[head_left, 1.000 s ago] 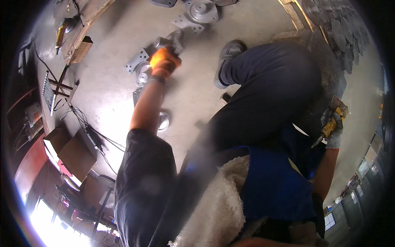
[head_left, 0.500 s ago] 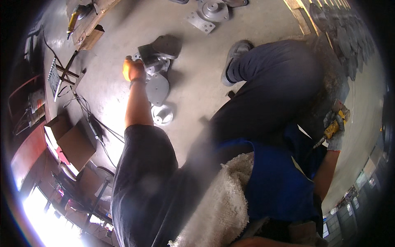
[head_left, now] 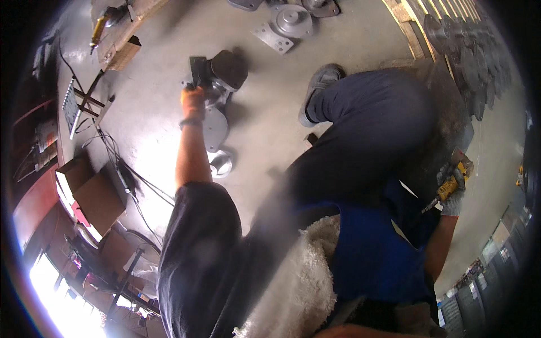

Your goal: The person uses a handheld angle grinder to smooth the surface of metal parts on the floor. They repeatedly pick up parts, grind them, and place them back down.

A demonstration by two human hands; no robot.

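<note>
My left hand (head_left: pixel 193 104), in an orange glove, reaches forward to a cluster of metal parts on the floor. Its fingers are closed at the edge of a metal part with a dark upright block (head_left: pixel 198 71); the exact grip is partly hidden. Touching that block is a dark rounded plate (head_left: pixel 229 71). Nearer to me lie a grey round flange plate (head_left: pixel 214 129) and a shiny metal ring (head_left: pixel 221 164). At the far right, my right hand (head_left: pixel 454 198), in a pale knitted glove, is wrapped around a yellow power tool (head_left: pixel 448 187) whose thin metal tip points toward my apron.
More flanged castings (head_left: pixel 293 22) lie at the far side. A wooden pallet (head_left: pixel 407 25) and stacked dark plates (head_left: pixel 473 62) stand at far right. At left are cables (head_left: pixel 121 163), a cardboard box (head_left: pixel 101 203), a metal stand (head_left: pixel 90 101) and another yellow tool (head_left: pixel 100 31) on timber.
The dark block beside my left hand has turned more upright, and the rounded plate by it has shifted. My left hand has moved slightly nearer and right. The right hand keeps its hold.
</note>
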